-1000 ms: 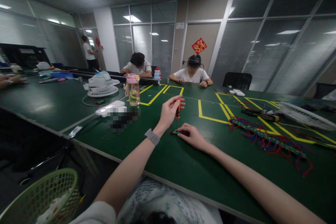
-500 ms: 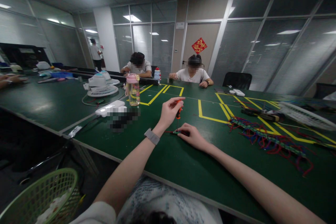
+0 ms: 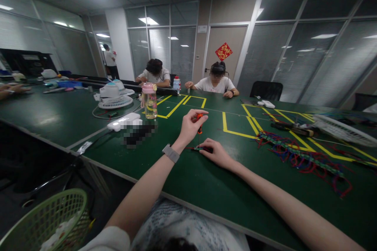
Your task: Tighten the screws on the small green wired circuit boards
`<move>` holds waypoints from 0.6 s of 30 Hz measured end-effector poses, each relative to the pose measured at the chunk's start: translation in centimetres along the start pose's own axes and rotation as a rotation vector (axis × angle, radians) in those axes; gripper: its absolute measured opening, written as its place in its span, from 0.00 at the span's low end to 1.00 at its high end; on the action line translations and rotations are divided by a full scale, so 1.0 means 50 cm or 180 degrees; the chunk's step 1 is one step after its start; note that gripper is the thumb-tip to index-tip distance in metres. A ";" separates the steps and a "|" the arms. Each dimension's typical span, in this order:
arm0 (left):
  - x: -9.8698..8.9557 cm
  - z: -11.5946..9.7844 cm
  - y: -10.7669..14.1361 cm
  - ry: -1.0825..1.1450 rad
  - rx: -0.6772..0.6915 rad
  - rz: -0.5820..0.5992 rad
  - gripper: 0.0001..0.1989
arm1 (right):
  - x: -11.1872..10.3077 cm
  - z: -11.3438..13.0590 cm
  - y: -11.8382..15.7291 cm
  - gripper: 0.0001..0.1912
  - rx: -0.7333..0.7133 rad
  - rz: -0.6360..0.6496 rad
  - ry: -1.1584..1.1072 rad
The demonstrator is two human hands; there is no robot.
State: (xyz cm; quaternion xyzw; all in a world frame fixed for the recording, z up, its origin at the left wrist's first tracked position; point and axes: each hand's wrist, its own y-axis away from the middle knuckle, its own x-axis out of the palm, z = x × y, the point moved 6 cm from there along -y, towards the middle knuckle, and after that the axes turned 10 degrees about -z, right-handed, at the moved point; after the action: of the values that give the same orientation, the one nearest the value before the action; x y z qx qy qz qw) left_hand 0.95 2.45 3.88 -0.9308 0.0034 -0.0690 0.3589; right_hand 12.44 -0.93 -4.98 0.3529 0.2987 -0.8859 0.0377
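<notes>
Near the middle of the green table (image 3: pixel 182 168), my left hand (image 3: pixel 191 125) grips an orange and black screwdriver (image 3: pixel 200 125) by its handle. The screwdriver stands upright, its thin shaft reaching down to a small green circuit board (image 3: pixel 196 149) with red wires. My right hand (image 3: pixel 216 152) rests on the table and pinches the board's right side, with its fingertips beside the screwdriver's tip. To the right lies a long row of green boards (image 3: pixel 300 154) with red and blue wires.
A pink-lidded bottle (image 3: pixel 149 102), a white power strip (image 3: pixel 125 121) and white fans (image 3: pixel 113 96) stand on the left. Yellow tape (image 3: pixel 238 132) marks the table. Two people sit across it. A green basket (image 3: pixel 50 211) is at lower left.
My left fingers have shifted slightly around the screwdriver's handle, showing more of its orange top. My right hand has stayed in place. The seated person opposite has moved one hand slightly left.
</notes>
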 end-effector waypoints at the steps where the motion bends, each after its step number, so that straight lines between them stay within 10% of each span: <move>1: -0.003 -0.004 -0.001 -0.0112 0.0076 -0.0032 0.09 | 0.000 0.001 0.000 0.09 -0.0005 0.0005 0.0001; 8: 0.018 0.005 0.002 0.0704 -0.0378 0.0371 0.15 | 0.001 -0.002 0.000 0.09 -0.0019 0.0007 -0.0010; 18: 0.001 -0.010 -0.001 0.0004 0.0077 0.0078 0.11 | 0.002 -0.005 -0.001 0.09 -0.0046 -0.0004 0.0029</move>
State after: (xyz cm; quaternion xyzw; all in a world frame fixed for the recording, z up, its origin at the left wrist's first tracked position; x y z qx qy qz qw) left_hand 0.95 2.15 4.27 -0.9262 0.0142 -0.0652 0.3710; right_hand 12.50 -0.75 -5.17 0.3564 0.3054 -0.8822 0.0383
